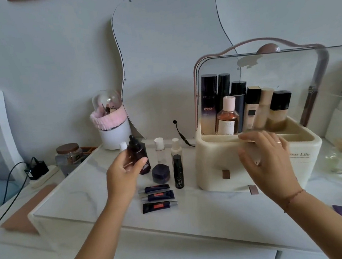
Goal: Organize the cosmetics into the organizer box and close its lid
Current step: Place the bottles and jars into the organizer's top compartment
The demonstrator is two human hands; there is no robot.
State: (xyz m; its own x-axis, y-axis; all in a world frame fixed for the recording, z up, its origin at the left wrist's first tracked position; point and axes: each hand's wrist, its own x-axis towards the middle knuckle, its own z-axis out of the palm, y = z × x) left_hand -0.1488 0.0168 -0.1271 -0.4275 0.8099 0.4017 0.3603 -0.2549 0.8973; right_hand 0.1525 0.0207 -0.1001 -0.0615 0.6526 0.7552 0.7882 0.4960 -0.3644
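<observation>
head view: left hand grips the upright dropper bottle. organizer box lies rightward in frame, nearer the right hand, fingers spread at the edge of the clear lid.

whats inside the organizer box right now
Upright bottles: a tall dark Revitalift bottle, two other dark bottles, a pink-capped amber bottle, three beige foundation bottles. The box's front wall and the right hand hide their bases and anything low.

"revitalift" on tall bottle, "rec" on spray, "life" on box
</observation>
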